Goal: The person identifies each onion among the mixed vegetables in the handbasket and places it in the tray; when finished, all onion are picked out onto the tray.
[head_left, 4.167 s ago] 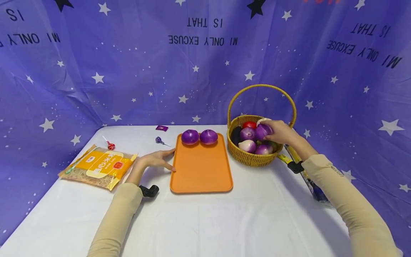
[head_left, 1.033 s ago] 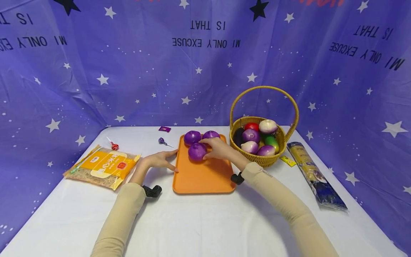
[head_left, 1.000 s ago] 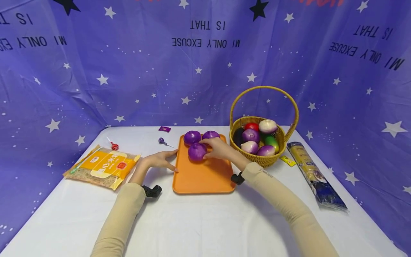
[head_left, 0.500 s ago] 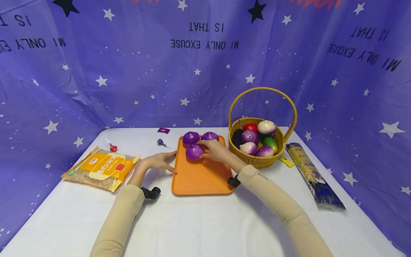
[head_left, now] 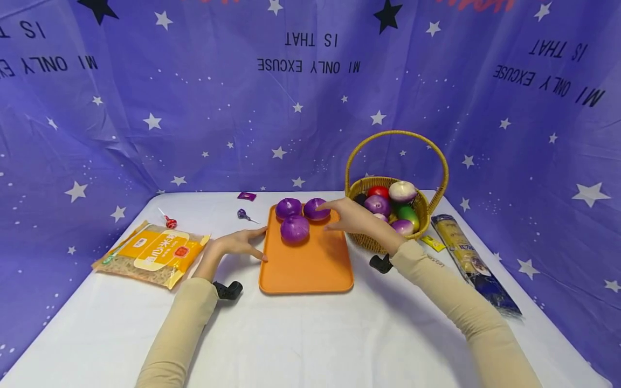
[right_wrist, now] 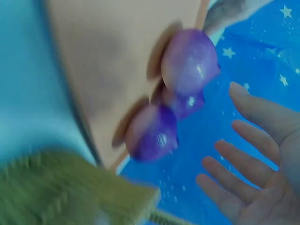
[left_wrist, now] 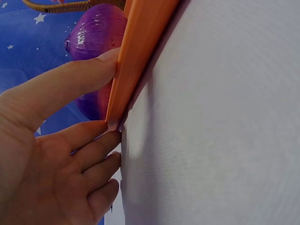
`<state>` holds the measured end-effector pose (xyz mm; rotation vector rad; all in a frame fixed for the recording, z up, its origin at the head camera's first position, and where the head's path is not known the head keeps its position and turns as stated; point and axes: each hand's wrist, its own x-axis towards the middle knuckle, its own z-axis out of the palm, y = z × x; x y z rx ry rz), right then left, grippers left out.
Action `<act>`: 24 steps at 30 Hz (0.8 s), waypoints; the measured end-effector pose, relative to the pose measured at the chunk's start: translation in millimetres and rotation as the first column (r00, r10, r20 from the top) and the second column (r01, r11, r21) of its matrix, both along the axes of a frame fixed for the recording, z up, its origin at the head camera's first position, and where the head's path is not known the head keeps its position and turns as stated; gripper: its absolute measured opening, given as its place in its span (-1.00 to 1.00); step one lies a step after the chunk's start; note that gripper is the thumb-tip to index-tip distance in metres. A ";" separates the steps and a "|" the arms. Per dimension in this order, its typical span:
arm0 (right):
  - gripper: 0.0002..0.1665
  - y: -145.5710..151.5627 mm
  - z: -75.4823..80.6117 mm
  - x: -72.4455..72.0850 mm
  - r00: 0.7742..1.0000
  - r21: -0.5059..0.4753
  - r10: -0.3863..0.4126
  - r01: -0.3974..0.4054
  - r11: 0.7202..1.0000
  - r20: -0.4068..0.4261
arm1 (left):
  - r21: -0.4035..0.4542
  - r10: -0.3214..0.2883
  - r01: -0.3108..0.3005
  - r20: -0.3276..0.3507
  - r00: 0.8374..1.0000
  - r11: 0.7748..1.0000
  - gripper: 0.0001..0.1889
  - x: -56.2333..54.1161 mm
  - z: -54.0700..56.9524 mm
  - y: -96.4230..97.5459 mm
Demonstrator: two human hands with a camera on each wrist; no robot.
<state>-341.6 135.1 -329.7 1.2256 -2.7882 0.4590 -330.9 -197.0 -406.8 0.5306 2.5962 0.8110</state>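
Three purple onions sit on the orange tray [head_left: 308, 272]: a front onion [head_left: 294, 230], a back left onion [head_left: 288, 208] and a back right onion [head_left: 313, 212]. My left hand [head_left: 236, 243] touches the tray's left rim, thumb and index fingertips against it with the other fingers spread. In the left wrist view the thumb [left_wrist: 70, 82] lies along the tray edge. My right hand [head_left: 353, 216] hovers between the tray and the wicker basket [head_left: 371, 243], holding nothing; its fingers overlap the back right onion in the head view. The right wrist view shows its fingers spread, apart from the onions.
In the basket are a red vegetable [head_left: 378, 191], a green one [head_left: 406, 215] and several purple and white ones. A blue and yellow packet [head_left: 466, 258] and a yellow sachet [head_left: 433, 243] lie right; a grain bag [head_left: 155, 253], lollipops and a purple sachet [head_left: 247, 196] lie left and behind.
My right hand took an onion from the basket and set it on the tray before the other two. It has let go and moved right, toward the basket. The left hand stays put.
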 end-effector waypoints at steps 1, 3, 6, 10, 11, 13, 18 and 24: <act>-0.40 5.6 4.6 1.4 1.000 0.011 -0.004 0.004 1.000 0.006 | 0.001 -0.004 0.004 -0.002 1.000 1.000 0.06 0.0 0.1 0.1; -0.40 17.4 12.2 3.5 1.000 0.039 -0.011 0.010 0.999 0.018 | 0.001 -0.003 0.003 0.001 1.000 1.000 0.06 0.1 0.2 0.3; -0.41 34.4 20.6 4.5 0.998 0.087 -0.043 0.039 0.995 0.051 | 0.003 -0.006 0.006 -0.001 1.000 1.000 0.05 0.4 -0.1 0.1; -0.43 55.3 27.0 0.8 0.997 0.153 -0.056 0.047 0.987 0.053 | 0.006 0.003 -0.003 0.003 1.000 1.000 0.05 0.6 -0.4 -0.7; -0.44 60.2 28.1 -0.7 0.997 0.162 -0.047 0.038 0.986 0.055 | 0.007 0.003 -0.004 0.004 1.000 1.000 0.05 0.7 -0.4 -0.8; -0.47 69.6 29.4 -4.0 0.999 0.182 -0.029 0.020 0.983 0.047 | 0.007 -0.002 0.002 0.001 1.000 1.000 0.05 0.8 0.0 -0.4; -0.52 90.4 29.2 -13.7 0.998 0.240 0.013 -0.027 0.970 0.059 | 0.008 -0.016 0.016 -0.009 1.000 1.000 0.05 0.3 0.1 0.0; -0.44 106.5 24.7 -19.9 0.994 0.269 0.050 -0.073 0.960 0.093 | 0.012 -0.012 0.012 -0.011 1.000 1.000 0.06 0.4 0.3 -1.2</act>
